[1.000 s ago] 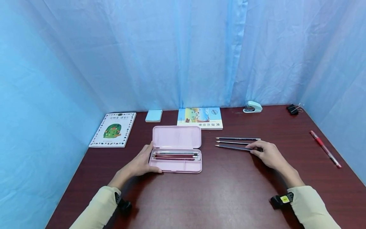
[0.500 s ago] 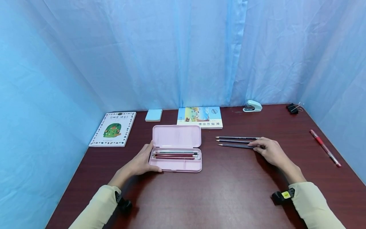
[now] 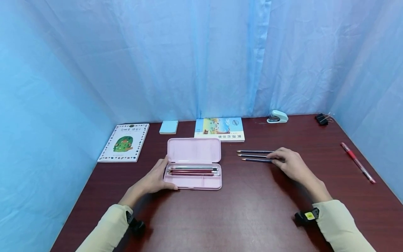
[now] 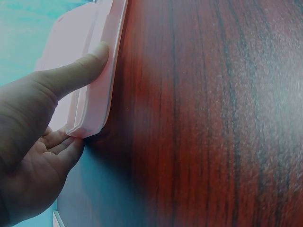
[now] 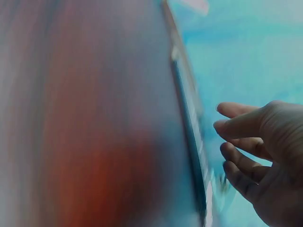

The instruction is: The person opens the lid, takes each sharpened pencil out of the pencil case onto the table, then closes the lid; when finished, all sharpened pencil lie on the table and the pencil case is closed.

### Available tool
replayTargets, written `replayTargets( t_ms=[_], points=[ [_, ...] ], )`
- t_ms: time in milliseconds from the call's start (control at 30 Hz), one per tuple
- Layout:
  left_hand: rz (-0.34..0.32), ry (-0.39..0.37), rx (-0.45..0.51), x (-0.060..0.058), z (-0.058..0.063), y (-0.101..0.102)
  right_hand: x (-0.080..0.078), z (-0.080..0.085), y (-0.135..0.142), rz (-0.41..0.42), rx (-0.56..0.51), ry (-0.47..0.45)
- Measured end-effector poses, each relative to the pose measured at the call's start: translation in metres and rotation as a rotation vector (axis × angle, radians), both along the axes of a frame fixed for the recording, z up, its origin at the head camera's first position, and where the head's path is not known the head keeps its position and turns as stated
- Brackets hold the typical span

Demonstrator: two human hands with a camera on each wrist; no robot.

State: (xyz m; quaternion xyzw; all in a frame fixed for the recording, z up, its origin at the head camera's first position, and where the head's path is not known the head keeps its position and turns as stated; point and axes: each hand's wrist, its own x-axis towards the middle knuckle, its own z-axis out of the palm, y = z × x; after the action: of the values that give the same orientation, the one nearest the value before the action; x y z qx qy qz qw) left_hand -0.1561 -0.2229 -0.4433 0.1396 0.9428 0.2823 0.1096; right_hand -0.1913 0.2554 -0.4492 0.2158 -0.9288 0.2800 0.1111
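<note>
A pink pencil case (image 3: 185, 182) lies with its lid (image 3: 194, 150) raised; several pencils (image 3: 193, 171) rest in its back compartment. My left hand (image 3: 154, 179) grips the case's left end, thumb on the front wall and fingers around the corner, as the left wrist view shows with the case (image 4: 97, 101). To the right, three dark pencils lie side by side, tips leftward: the far pencil (image 3: 253, 151), the middle pencil (image 3: 252, 155) and the near pencil (image 3: 255, 160). My right hand (image 3: 292, 164) hovers over their blunt ends, fingers loosely bent. In the right wrist view its fingertips are apart from a pencil (image 5: 189, 137).
Along the back stand a white book (image 3: 126, 143), a blue notepad (image 3: 169, 127), a second book (image 3: 220, 129), a mint stapler (image 3: 277, 117) and a black binder clip (image 3: 322, 119). A red pen (image 3: 358, 162) lies near the right edge. Blue curtains enclose the table.
The near pencil has slid a little right and now lies more parallel to the others. My right hand has let it go and shifted slightly left. My left hand has stayed put.
</note>
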Motion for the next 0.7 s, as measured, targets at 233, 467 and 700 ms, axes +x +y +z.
replayTargets(
  t_ms=[233, 467, 700],
  points=[
    [-0.002, -0.001, 0.001, 0.001, 0.002, 0.000, -0.001, 0.015, -0.072, 0.162, -0.080, -0.027],
    [-0.008, 0.006, 0.002, 0.001, 0.002, 0.000, 0.008, 0.012, -0.150, 0.338, -0.064, -0.092],
    [-0.013, 0.014, -0.002, 0.000, 0.000, -0.001, 0.019, 0.009, -0.194, 0.366, 0.123, -0.069]
  ],
)
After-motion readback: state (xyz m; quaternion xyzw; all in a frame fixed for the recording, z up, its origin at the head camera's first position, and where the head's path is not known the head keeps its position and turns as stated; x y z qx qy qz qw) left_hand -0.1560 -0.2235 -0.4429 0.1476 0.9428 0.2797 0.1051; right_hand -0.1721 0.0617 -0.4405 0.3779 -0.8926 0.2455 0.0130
